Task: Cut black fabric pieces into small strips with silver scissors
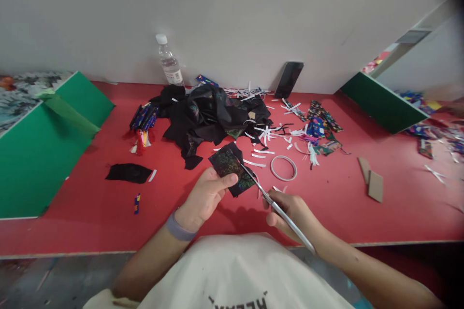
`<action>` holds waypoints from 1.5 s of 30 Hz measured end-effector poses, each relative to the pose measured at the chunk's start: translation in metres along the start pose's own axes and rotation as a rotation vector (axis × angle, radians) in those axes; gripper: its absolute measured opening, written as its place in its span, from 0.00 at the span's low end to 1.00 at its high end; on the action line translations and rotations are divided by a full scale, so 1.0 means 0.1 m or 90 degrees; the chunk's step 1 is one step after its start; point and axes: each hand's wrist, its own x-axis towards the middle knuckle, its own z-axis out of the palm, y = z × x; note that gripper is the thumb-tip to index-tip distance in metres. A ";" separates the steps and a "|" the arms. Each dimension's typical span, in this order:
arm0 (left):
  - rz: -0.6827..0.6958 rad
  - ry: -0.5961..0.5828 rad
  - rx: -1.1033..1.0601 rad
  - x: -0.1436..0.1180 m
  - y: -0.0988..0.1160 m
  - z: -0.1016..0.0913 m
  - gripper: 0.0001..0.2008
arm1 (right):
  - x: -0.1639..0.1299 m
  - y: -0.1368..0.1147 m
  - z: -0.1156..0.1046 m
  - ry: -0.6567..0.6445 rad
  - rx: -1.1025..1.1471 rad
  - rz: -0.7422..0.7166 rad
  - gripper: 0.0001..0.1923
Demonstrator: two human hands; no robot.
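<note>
So the left hand point(207, 196) is pinching a small dark fabric piece point(231, 167) with a speckled, multicoloured print, thumb on top and fingers curled under, holding it up just above the red table point(90, 203) in front of the person's chest. The right hand point(290, 212) is closed around a pair of scissors point(270, 199), and the blades point up and left so the tip sits right at the lower right edge of that fabric piece; can't tell if the blades are actually biting into it or just touching. There's a grey band on the left wrist. Behind the hands is a big messy pile of black cloth point(206, 118), with white paper strips point(266, 133) scattered all around its right side and some colourful printed scraps point(319, 128) further right. A roll of tape point(283, 168) lies flat just beyond the scissors tip. A water bottle point(169, 63) stands against the wall at the back, a dark phone point(289, 79) leans on the wall to its right, and two brown cardboard pieces point(372, 179) lie well off to the right. A lone black scrap point(128, 173) sits on the left, near a green board point(39, 154).
</note>
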 end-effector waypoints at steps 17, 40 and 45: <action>-0.002 0.072 -0.067 -0.05 -0.10 0.08 0.08 | -0.13 -0.03 0.04 0.076 -0.175 -0.063 0.35; 0.003 0.117 -0.051 -0.18 -0.05 0.15 0.11 | -0.22 -0.12 -0.05 0.049 -0.139 -0.135 0.35; 0.012 0.129 -0.059 -0.16 -0.09 0.14 0.12 | -0.22 -0.09 -0.04 0.063 -0.148 -0.109 0.32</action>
